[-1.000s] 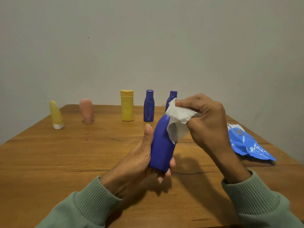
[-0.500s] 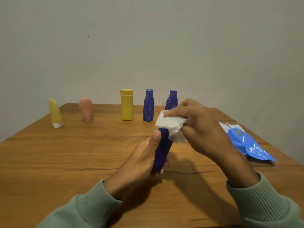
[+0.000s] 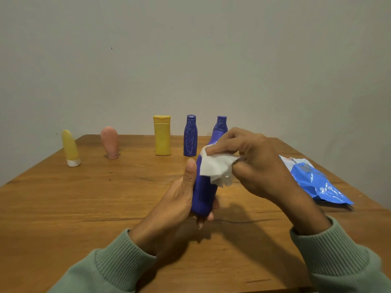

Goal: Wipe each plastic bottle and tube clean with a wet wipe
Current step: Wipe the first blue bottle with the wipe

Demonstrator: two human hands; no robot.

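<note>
- Gripping the lower body of a blue tube (image 3: 204, 193) with the left hand (image 3: 179, 201), thumb straight up its side and fingers curled round the base, above the middle of the wooden table (image 3: 63, 208).
- Pinching a crumpled wet wipe (image 3: 215, 169) with the right hand (image 3: 256, 163), pressing it on the tube's upper part, at 1 o'clock from the left thumb.
- Lying at 3 o'clock: blue wipes pack (image 3: 317, 182).
- Standing from 10 to 12 o'clock: yellow tube (image 3: 70, 148), pink tube (image 3: 109, 142), yellow bottle (image 3: 162, 136), left blue bottle (image 3: 190, 136), right blue bottle (image 3: 221, 125).

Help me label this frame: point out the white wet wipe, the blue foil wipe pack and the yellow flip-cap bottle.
white wet wipe (image 3: 215, 167): head view, crumpled middle.
blue foil wipe pack (image 3: 315, 182): head view, glossy top face.
yellow flip-cap bottle (image 3: 162, 140): head view, body below cap.
</note>
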